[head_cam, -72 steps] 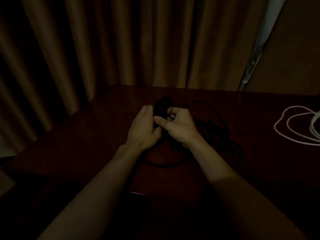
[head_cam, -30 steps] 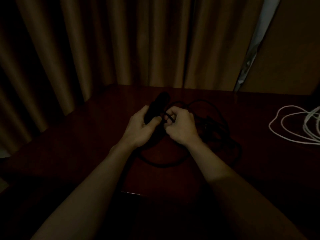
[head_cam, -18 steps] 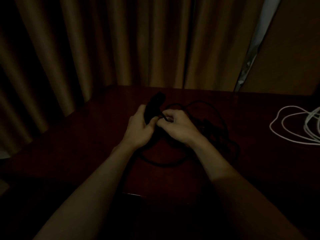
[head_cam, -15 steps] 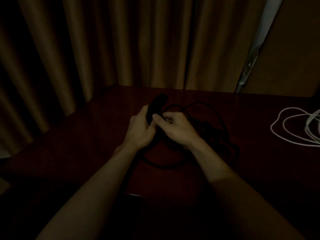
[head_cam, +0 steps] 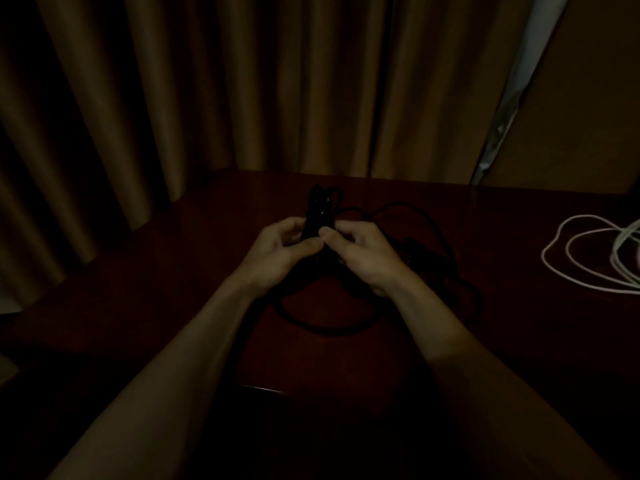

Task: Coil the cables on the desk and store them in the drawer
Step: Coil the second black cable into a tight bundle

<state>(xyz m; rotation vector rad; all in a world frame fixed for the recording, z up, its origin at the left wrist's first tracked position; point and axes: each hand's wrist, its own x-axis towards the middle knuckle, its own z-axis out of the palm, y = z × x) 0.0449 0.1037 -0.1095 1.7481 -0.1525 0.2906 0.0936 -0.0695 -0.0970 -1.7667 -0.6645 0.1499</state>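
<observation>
A black cable (head_cam: pixel 325 329) lies in loose loops on the dark red-brown desk (head_cam: pixel 145 292). Its thick end, a folded black bundle (head_cam: pixel 320 211), stands up between my hands. My left hand (head_cam: pixel 277 252) grips that bundle from the left, thumb laid across the front. From the right, my right hand (head_cam: pixel 363 256) pinches the cable with curled fingers, its thumb tip meeting the left thumb. A white cable (head_cam: pixel 585 258) lies in loose loops at the desk's right edge. The scene is very dim and no drawer can be made out.
Brown curtains (head_cam: pixel 207 98) hang close behind the desk and along its left side. A pale strip (head_cam: pixel 512 98) and a tan wall panel (head_cam: pixel 581 109) stand at the back right. The desk's near edge (head_cam: pixel 263 389) shows as a faint line below my forearms.
The black bundle has swung from leaning right to standing nearly upright. My right hand has shifted its grip and its thumb now meets my left thumb. Loops on the desk barely moved.
</observation>
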